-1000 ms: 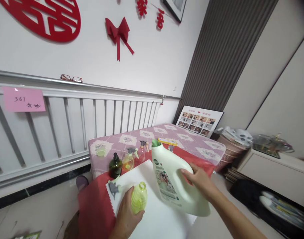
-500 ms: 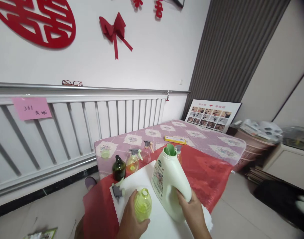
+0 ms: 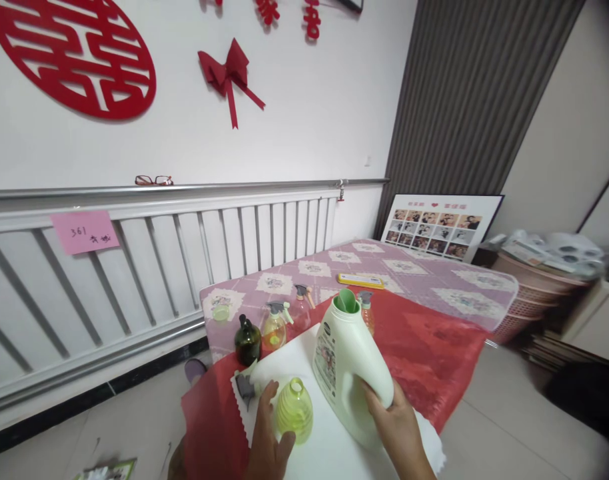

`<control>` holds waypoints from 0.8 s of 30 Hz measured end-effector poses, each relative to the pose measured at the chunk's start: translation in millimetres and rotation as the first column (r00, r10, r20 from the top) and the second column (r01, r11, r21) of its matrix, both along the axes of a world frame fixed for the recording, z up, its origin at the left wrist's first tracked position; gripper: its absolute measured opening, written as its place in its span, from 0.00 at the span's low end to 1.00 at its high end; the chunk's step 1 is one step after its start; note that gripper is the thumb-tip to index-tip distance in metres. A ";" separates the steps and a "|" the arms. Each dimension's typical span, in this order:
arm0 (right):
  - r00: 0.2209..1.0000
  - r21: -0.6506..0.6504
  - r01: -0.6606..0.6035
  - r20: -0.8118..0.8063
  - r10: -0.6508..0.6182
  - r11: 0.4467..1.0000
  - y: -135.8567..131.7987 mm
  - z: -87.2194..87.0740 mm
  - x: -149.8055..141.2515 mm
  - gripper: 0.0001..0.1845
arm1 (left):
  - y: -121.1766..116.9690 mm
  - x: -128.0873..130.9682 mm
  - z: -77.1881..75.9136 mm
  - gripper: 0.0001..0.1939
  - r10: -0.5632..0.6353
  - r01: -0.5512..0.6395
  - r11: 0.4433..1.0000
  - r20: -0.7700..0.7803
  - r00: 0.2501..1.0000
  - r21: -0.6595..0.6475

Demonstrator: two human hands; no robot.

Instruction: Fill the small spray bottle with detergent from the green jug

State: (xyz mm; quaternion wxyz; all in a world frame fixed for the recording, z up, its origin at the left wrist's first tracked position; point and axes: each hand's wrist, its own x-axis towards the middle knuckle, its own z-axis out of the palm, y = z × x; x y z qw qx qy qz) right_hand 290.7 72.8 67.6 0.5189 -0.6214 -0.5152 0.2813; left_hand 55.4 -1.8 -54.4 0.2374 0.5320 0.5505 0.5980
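A pale green detergent jug [image 3: 342, 373] with a green pouring spout in its uncapped mouth stands on the white board, leaning slightly. Around its handle are the fingers of my right hand [image 3: 397, 427]. To its left is a yellow-green ribbed bottle [image 3: 294, 417] without a top, upright on the board. My left hand [image 3: 269, 433] is beside this bottle, thumb and fingers apart and not gripping it. A grey spray head [image 3: 245, 388] lies at the board's left edge.
Behind the board stand a dark green bottle [image 3: 247, 341], a yellow spray bottle [image 3: 273, 327], a pink spray bottle [image 3: 300, 310] and an orange spray bottle [image 3: 367, 313]. A red cloth [image 3: 414, 340] covers part of the patterned table [image 3: 404, 267]. A yellow-edged box [image 3: 361, 281] lies farther back.
My left hand has loosened from the yellow-green bottle, its fingers now spread beside it. My right hand keeps its hold on the jug. The whole view has shifted slightly.
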 end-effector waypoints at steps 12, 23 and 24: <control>1.000 0.059 0.004 0.016 -0.005 0.998 0.0 -1.0 -0.1 0.25 | -5.1 -60.9 73.7 0.25 0.285 -0.349 0.898 -0.248 0.926 -0.267; 1.000 0.061 0.021 0.013 -0.022 0.998 -2.5 3.9 -2.1 0.24 | 9.3 -82.3 76.6 0.25 -0.100 -0.344 0.851 -0.766 0.636 -0.396; 0.999 0.064 0.028 0.017 -0.029 0.998 -2.3 3.6 -2.3 0.24 | 9.8 -81.3 77.4 0.25 -0.114 -0.346 0.847 -0.772 0.626 -0.405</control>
